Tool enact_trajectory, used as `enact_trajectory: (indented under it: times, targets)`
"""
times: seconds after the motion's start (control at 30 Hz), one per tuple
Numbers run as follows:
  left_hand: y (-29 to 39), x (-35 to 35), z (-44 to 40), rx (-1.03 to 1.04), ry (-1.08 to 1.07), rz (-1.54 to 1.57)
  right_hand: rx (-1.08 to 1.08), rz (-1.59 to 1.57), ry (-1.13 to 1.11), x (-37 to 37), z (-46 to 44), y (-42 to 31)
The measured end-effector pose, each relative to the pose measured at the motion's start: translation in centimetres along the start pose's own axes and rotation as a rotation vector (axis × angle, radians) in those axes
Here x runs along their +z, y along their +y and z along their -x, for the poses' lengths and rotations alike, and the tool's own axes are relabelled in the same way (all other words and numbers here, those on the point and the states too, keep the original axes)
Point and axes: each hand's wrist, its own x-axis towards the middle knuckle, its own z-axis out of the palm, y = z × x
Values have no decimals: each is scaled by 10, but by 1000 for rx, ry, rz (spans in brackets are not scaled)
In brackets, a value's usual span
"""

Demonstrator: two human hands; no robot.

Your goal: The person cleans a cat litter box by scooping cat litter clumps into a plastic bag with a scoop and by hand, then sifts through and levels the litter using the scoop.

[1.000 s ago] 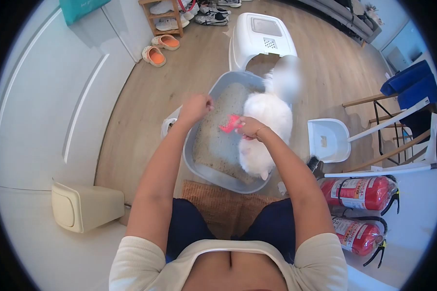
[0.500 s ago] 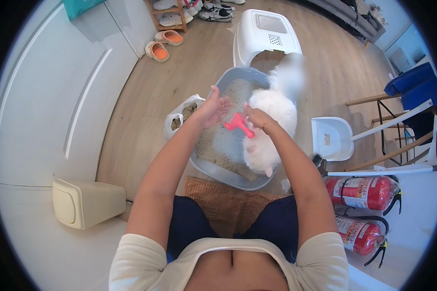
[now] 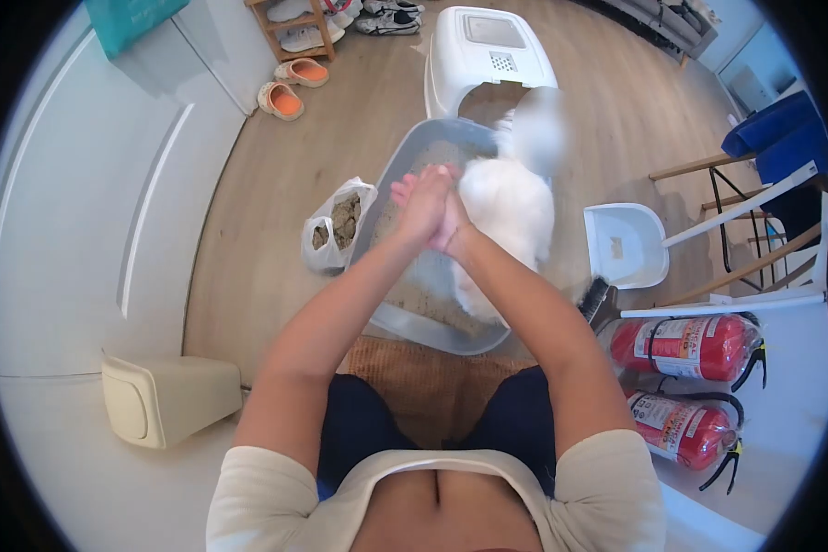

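Note:
My left hand (image 3: 424, 203) lies across my right hand (image 3: 451, 224), palms together above a grey litter box (image 3: 405, 322). The left fingers are stretched out. Some right fingers show past the left hand's far side, extended too, and the rest are covered. I make out nothing held between them. The pink litter scoop is out of sight. Close by my right forearm stands a fluffy white cat (image 3: 506, 207) in the box, its far end blurred. Left of the box sits a white plastic bag (image 3: 322, 253) with clumped litter (image 3: 346, 219) inside.
Behind the box rests its white hood (image 3: 492, 55). To the right are a dustpan (image 3: 627, 244), a brush (image 3: 594, 299) and two fire extinguishers (image 3: 685, 348). A beige bin (image 3: 170, 397) stands left, clogs (image 3: 281, 101) farther back. A brown mat (image 3: 432, 373) is before me.
My hands were apart and have come together over the box. The pink scoop, seen beside my right hand before, no longer shows. The view has shifted slightly.

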Motion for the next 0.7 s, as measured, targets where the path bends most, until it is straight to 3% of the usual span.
enact_trajectory:
  times: [0.07,0.1,0.13,0.17,0.2,0.27,0.3,0.33,0.37,0.43,0.47,0.53,0.57,0.63,0.7]
  targets:
    - [-9,-3,2,82,-13,-308,39,-364,-43,34,21,-12]
    - [-15,-8,1,-158,73,16,38,-363,-42,38,24,-17]
    - [-22,-11,2,-400,161,349,-121,-145,-131,41,28,-21]
    - [-30,-11,2,-401,162,359,-279,75,-221,43,31,-26]
    - [-36,-10,3,-445,190,540,-276,77,-217,44,34,-30]
    - [-46,-3,-2,-489,217,712,-823,678,-277,47,38,-37]
    - [-21,7,-2,-405,102,1064,-822,672,-276,29,25,-25]
    - [5,14,-4,-300,-24,1408,-913,1069,-36,-5,-2,-2]
    - [21,19,-1,-296,-24,1402,-976,1459,227,-32,-21,9]
    - [46,27,11,-226,-60,846,-412,843,12,-66,-39,-20]
    - [54,26,15,-225,-57,845,-412,843,8,-64,-33,-25]
    - [65,21,18,153,101,243,-211,376,253,-47,-7,-41]
    - [52,19,14,155,108,243,-184,222,222,-33,-2,-35]
    - [10,17,-3,-231,275,689,-190,136,91,31,26,-20]
    - [-2,0,-8,-287,317,821,-191,43,-34,45,33,-18]
